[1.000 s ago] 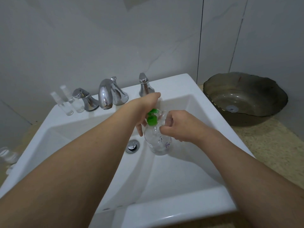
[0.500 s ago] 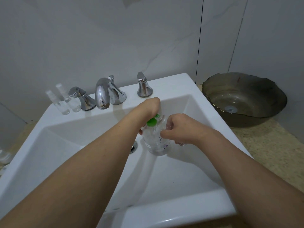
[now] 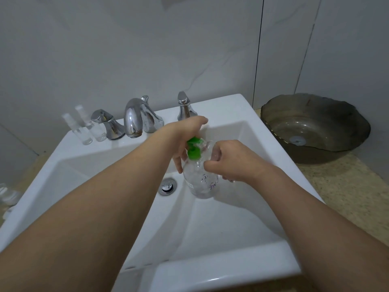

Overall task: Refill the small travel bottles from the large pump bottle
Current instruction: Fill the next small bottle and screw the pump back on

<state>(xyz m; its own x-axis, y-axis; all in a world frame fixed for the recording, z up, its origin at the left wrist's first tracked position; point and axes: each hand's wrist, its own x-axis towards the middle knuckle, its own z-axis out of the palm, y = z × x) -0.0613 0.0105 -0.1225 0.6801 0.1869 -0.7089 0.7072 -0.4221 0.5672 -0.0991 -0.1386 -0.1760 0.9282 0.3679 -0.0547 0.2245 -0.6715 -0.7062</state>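
Showing the pumping step as judged from the pose, the legend runs from largest item to smallest. White sink (image 3: pixel 221 106): a square basin set into a speckled counter (image 3: pixel 341 186), with a dark glass bowl (image 3: pixel 273 114) just beside it on the right and a chrome faucet (image 3: pixel 134 116) at the back rim. Large pump bottle (image 3: pixel 200 182): clear, with a green pump head (image 3: pixel 193 148), held above the basin near the drain (image 3: pixel 167 186) and tilted slightly. Left hand (image 3: pixel 185 142): arched over the top of the bottle from the far side, fingers curled down around the pump head and neck, thumb along the bottle's left shoulder. Right hand (image 3: pixel 227 159): fingers curled together at the bottle's right shoulder, just below the spout side of the pump; something clear appears to be pinched there, probably a travel bottle, but it is too transparent to confirm. Small travel bottles (image 3: pixel 86 127): two clear ones stand upright on the sink rim left of the faucet handle, well apart from both hands. The next move calls for a steady downward press on the pump while the receiving mouth stays directly under the spout; misalignment would send liquid into the basin.
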